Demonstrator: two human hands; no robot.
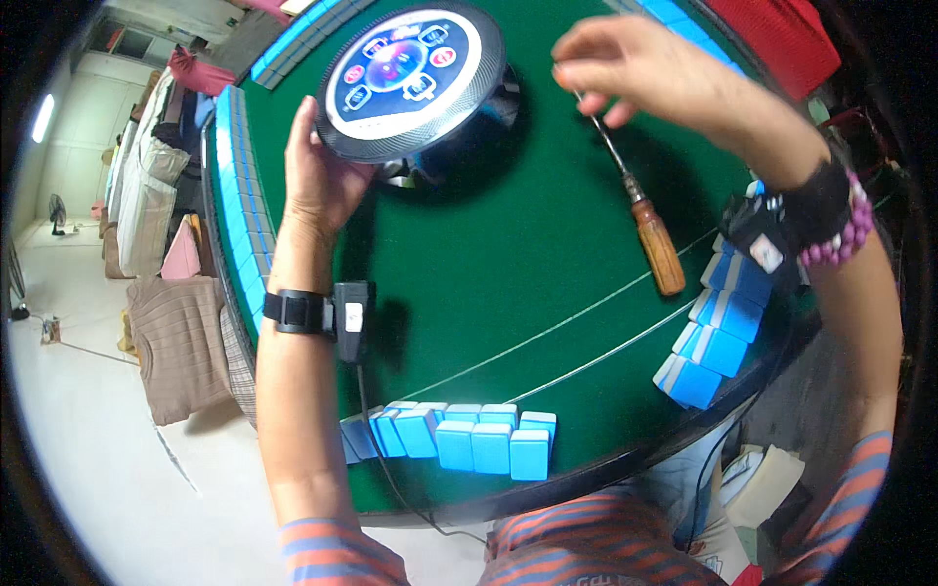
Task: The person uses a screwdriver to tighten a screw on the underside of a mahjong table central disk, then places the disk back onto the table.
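My left hand (pixel 327 176) grips the rim of a round control panel (pixel 401 83) with a lit, glossy face and a silver ring. The panel is tilted up from the green mahjong table (pixel 489 264), its dark underside partly showing. My right hand (pixel 625 73) hangs over the table to the right of the panel, fingers bent and fingertips close together. Whatever may be between them is too small to tell. Just below those fingers is a screwdriver (pixel 657 244) with a wooden handle toward me. Its tip end reaches the fingertips; whether they touch cannot be made out.
Blue-and-white mahjong tiles (pixel 474 439) stand at the near edge, with more tiles (pixel 718 327) at the right and further rows (pixel 239 186) along the left. A red cloth (pixel 782 34) is at the far right. Black cables run from my wrist devices (pixel 354 322).
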